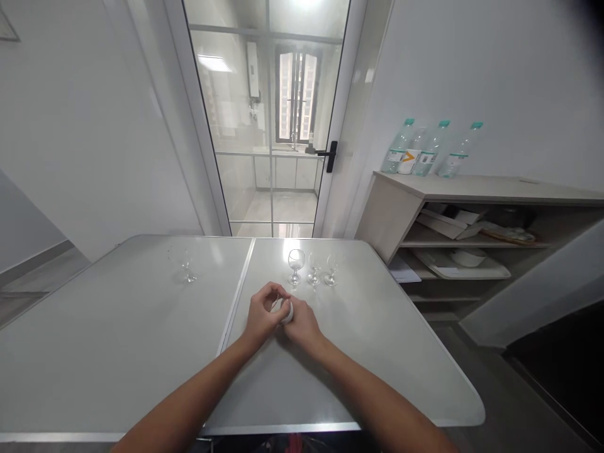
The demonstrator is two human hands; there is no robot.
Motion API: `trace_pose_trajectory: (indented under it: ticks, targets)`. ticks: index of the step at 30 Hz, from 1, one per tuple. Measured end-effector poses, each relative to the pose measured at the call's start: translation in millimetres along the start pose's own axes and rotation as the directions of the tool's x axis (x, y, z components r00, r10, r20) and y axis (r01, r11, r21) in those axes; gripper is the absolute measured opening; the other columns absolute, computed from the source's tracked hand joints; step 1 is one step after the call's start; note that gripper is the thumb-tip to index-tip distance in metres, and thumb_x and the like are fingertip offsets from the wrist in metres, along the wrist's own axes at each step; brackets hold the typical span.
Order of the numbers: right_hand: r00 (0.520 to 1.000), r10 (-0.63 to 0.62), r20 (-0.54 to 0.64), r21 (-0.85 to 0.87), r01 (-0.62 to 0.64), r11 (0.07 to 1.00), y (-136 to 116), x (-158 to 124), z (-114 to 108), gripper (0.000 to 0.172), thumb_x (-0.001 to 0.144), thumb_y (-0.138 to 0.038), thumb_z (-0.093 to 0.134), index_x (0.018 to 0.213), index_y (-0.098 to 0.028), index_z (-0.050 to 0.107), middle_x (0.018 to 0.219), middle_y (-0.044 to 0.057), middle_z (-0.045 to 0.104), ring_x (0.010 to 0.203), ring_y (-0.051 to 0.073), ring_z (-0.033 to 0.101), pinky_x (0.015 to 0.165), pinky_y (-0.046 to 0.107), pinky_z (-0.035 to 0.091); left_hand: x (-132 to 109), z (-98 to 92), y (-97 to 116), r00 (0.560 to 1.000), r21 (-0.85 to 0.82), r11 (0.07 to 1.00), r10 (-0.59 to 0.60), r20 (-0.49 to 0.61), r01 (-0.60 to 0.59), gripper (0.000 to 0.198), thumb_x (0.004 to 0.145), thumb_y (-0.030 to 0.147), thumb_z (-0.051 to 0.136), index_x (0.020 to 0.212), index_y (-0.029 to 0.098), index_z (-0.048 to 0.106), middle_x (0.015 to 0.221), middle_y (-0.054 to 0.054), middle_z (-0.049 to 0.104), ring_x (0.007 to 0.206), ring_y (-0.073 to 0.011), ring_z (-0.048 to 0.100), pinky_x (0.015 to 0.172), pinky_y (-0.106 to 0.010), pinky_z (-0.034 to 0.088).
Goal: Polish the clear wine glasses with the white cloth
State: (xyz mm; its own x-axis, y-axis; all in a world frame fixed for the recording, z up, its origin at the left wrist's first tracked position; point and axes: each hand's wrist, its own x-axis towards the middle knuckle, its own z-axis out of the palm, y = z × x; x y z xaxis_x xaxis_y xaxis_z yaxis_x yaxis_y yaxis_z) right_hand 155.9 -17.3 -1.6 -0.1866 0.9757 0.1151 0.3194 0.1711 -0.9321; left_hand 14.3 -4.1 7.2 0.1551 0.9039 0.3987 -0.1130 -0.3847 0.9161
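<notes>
My left hand point(264, 313) curls its thumb and fingers around the side and top of a small whitish round object point(287, 313). From the other side, my right hand point(302, 324) is wrapped on the same object. Fingers cover most of it, so its exact kind cannot be made out. Both hands are close together above the table. Just beyond them stand three clear stemmed glasses in a row: a larger glass point(295, 265), a middle glass point(314, 269) and a right glass point(331, 270). Another clear stemmed glass point(187, 267) stands farther off on the left.
The pale glossy table point(377, 352) has a metal seam point(238, 286) left of my hands. Behind it is a glass door point(243, 189) with a black handle point(331, 156). On the right, a shelf unit point(401, 207) bears several plastic bottles point(430, 151) and holds trays and boxes.
</notes>
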Motion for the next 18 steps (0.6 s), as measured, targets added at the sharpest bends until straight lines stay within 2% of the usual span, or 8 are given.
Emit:
trace_pose_trajectory:
  ticks: [2,5,6,8,10,12,15,18]
  targets:
    - [0.998,-0.012,-0.056,-0.001,0.012,1.000,-0.2,-1.5,2.4,0.014,0.074,-0.020,0.064,0.088,-0.018,0.067,0.072,-0.001,0.061,0.067,0.015,0.051,0.062,0.026,0.035,1.9,-0.1,0.2,0.999,-0.011,1.000,-0.019,0.039,0.019,0.022,0.083,0.028,0.078,0.091,0.018,0.060,0.090,-0.004,0.067,0.090,-0.0183,0.065,0.089,-0.032,0.051]
    - [0.974,0.030,0.226,0.310,-0.101,0.945,3.2,-3.7,8.6,0.021,0.066,-0.023,0.075,0.084,-0.018,0.066,0.076,0.000,0.062,0.071,0.016,0.054,0.064,0.026,0.041,6.0,-8.2,4.9,0.964,-0.102,0.986,-0.101,0.246,0.130,0.027,0.079,0.029,0.083,0.087,0.017,0.060,0.086,-0.007,0.068,0.085,-0.0189,0.065,0.081,-0.031,0.052]
    - [0.923,0.047,0.382,0.400,-0.212,0.892,5.3,-4.3,10.6,0.027,0.061,-0.024,0.080,0.082,-0.018,0.065,0.076,-0.001,0.061,0.071,0.015,0.054,0.064,0.026,0.043,6.8,-11.8,7.1,0.941,-0.146,0.975,-0.116,0.318,0.169,0.029,0.077,0.030,0.084,0.087,0.016,0.060,0.085,-0.007,0.068,0.084,-0.0193,0.066,0.079,-0.032,0.052]
    - [0.747,0.052,0.663,0.437,-0.442,0.784,9.9,-4.9,12.9,0.038,0.051,-0.026,0.088,0.078,-0.017,0.063,0.074,-0.002,0.059,0.067,0.013,0.053,0.062,0.025,0.043,7.0,-17.7,10.8,0.881,-0.240,0.945,-0.088,0.465,0.221,0.032,0.075,0.032,0.086,0.084,0.017,0.059,0.081,-0.007,0.065,0.079,-0.0201,0.066,0.076,-0.034,0.053]
    - [0.630,0.029,0.776,0.389,-0.515,0.764,12.9,-4.0,11.8,0.041,0.046,-0.025,0.091,0.076,-0.016,0.063,0.074,-0.001,0.059,0.065,0.012,0.053,0.061,0.025,0.043,6.0,-19.8,12.4,0.828,-0.295,0.930,-0.016,0.561,0.218,0.035,0.072,0.033,0.088,0.080,0.017,0.058,0.076,-0.006,0.063,0.075,-0.0207,0.065,0.073,-0.036,0.054]
    - [0.719,0.032,0.695,0.378,-0.402,0.834,12.3,-1.6,7.0,0.037,0.050,-0.023,0.089,0.078,-0.016,0.066,0.076,0.000,0.063,0.068,0.013,0.055,0.062,0.025,0.043,4.9,-17.7,10.9,0.851,-0.277,0.949,0.018,0.525,0.151,0.033,0.073,0.032,0.087,0.080,0.017,0.058,0.077,-0.007,0.063,0.076,-0.0211,0.065,0.073,-0.036,0.054]
    - [0.935,0.036,0.352,0.247,-0.130,0.960,5.3,2.2,-2.3,0.021,0.065,-0.022,0.080,0.081,-0.016,0.068,0.077,0.000,0.065,0.074,0.016,0.057,0.065,0.026,0.042,4.3,-10.0,4.8,0.972,-0.137,0.990,0.007,0.234,0.026,0.026,0.079,0.028,0.083,0.086,0.017,0.060,0.085,-0.006,0.065,0.084,-0.0190,0.065,0.081,-0.033,0.052]
    - [0.997,0.012,0.070,-0.004,-0.012,1.000,-2.3,2.1,-5.8,0.012,0.071,-0.019,0.069,0.083,-0.017,0.068,0.071,-0.001,0.062,0.070,0.016,0.055,0.063,0.024,0.038,4.9,-6.5,0.2,0.997,-0.045,0.999,0.012,0.082,-0.009,0.021,0.084,0.025,0.079,0.090,0.018,0.060,0.089,-0.004,0.065,0.089,-0.0171,0.063,0.088,-0.031,0.050]
